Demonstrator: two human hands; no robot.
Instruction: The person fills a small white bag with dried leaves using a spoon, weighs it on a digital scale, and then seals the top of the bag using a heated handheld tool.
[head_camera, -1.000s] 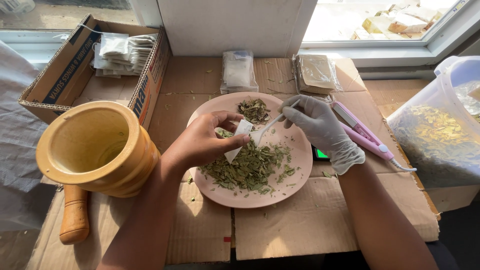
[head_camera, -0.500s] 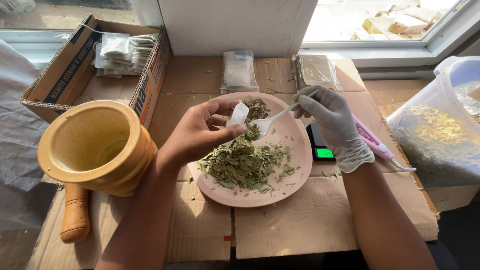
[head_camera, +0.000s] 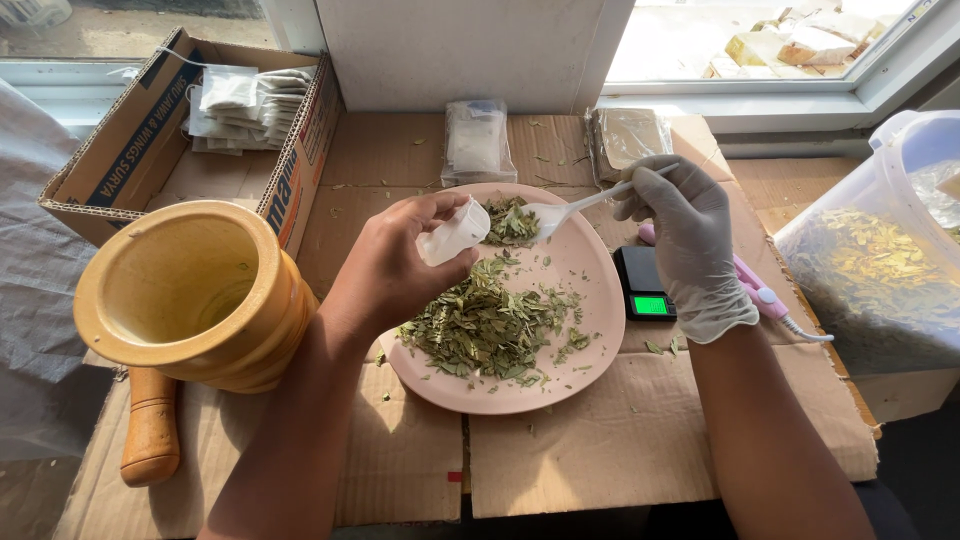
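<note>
You are pinching one small white sachet (head_camera: 455, 232) in your bare left hand (head_camera: 400, 262), and your gloved right hand (head_camera: 688, 240) is gripping one white plastic spoon (head_camera: 575, 207), both over one pink plate (head_camera: 590, 275) carrying two heaps of dried leaves (head_camera: 480, 325). One wooden mortar (head_camera: 190, 295) is standing left; one small scale (head_camera: 645, 283) is lying just right.

Single view, head-worn camera: it looked steeply down and forward over the person's own forearms at a cardboard-covered worktop (head_camera: 600, 450), from close range. The frame centred on a pink plate (head_camera: 590, 290); the left hand (head_camera: 400, 265) and right hand (head_camera: 690, 250) entered from the bottom edge. A window ledge (head_camera: 720, 105) closed the far side (no second view to share anything).
</note>
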